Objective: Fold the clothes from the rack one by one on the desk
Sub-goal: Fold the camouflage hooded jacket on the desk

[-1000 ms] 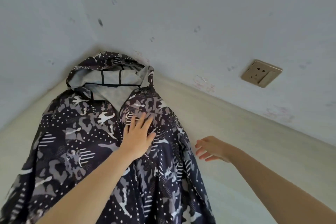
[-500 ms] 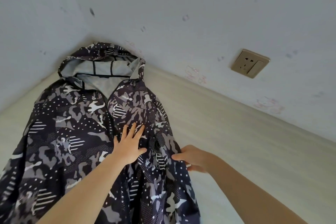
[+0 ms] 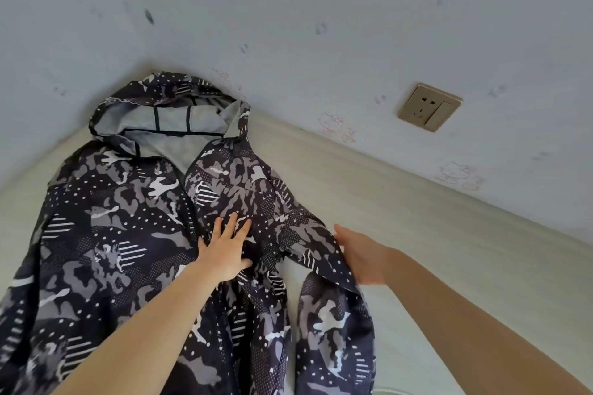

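On jacket [image 3: 128, 234]: left hand [image 3: 224, 253] flat, fingers spread; right hand [image 3: 359, 253] gripping sleeve [image 3: 321, 253].

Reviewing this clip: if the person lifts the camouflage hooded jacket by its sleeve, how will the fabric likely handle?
The dark camouflage-print hooded jacket is probably floppy: the sleeve held by the right hand drapes and folds. It looks thin and light, wrinkling under the flat left hand. On the smooth pale desk it may slide when pulled, so pinning it seems sensible.
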`<state>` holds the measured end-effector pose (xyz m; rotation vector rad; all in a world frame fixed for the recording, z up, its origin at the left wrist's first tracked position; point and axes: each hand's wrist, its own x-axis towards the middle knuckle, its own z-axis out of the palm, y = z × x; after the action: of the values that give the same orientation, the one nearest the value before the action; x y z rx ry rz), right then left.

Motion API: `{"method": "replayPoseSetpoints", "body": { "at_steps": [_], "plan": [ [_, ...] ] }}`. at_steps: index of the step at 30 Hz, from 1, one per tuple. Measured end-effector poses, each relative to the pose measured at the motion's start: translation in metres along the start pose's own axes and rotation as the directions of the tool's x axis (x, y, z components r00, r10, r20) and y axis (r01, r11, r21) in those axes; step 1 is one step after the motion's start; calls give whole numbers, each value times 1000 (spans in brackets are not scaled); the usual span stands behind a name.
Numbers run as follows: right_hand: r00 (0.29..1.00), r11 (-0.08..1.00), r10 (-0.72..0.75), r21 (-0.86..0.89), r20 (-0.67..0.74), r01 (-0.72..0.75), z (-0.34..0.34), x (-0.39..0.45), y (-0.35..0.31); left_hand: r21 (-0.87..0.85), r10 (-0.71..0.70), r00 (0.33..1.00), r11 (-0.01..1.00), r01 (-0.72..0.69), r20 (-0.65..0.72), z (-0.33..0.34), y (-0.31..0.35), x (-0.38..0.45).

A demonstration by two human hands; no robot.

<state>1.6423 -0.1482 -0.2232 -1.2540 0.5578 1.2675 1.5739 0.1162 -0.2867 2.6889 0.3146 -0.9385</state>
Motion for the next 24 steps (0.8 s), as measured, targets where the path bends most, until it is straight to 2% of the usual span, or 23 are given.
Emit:
{"method": "replayPoseSetpoints", "body": {
  "at_steps": [2, 4, 7, 9, 11, 12, 13, 14, 15, 17, 18, 20, 22, 24],
  "plan": [
    [988, 995, -11, -104, -155, -5, -5, -1, -6, 9, 4, 1000, 1000, -4, 6, -1, 0, -1],
    [949, 972, -111, -231, -295, 42, -8, -5, -16, 23, 10, 1000, 1000, -10, 13, -2, -1, -2],
    [875, 892, -292, -439, -387, 103, -8, -10, -36, 45, 25, 999, 999, -26, 29, -3, 0, -4],
    [770, 713, -502, -692, -394, 112, -2, -17, -50, 40, 34, 999, 999, -36, 39, -4, 4, -4],
    [565, 375, -773, -926, -287, 43, 6, -21, -60, 37, 30, 998, 999, -32, 47, -5, 8, -4],
    [460, 200, -868, -979, -188, -23, 9, -23, -63, 38, 24, 998, 999, -26, 50, -5, 10, -4],
    [397, 80, -912, -994, -103, -74, 8, -22, -64, 36, 16, 998, 999, -18, 54, -5, 11, -3],
    [396, 36, -916, -995, -71, -96, 2, -17, -64, 36, 10, 998, 999, -12, 55, -5, 11, -3],
    [446, 94, -887, -992, -119, -78, -3, -14, -65, 37, 2, 999, 999, -4, 55, -5, 11, -4],
    [580, 330, -768, -944, -272, -6, -24, -10, -64, 41, -15, 998, 999, 13, 53, -6, 12, -4],
    [628, 387, -717, -922, -302, -1, -36, -10, -64, 48, -29, 998, 999, 26, 52, -7, 13, -5],
    [676, 364, -667, -929, -314, -72, -65, -16, -60, 70, -78, 996, 995, 75, 43, -8, 22, -6],
    [682, 297, -658, -943, -318, -153, -95, -17, -55, 108, -127, 992, 986, 126, -2, -8, 36, -8],
    [689, 234, -651, -948, -319, -217, -121, -20, -49, 127, -99, 991, 986, 110, -89, -1, 58, -10]
  ]
}}
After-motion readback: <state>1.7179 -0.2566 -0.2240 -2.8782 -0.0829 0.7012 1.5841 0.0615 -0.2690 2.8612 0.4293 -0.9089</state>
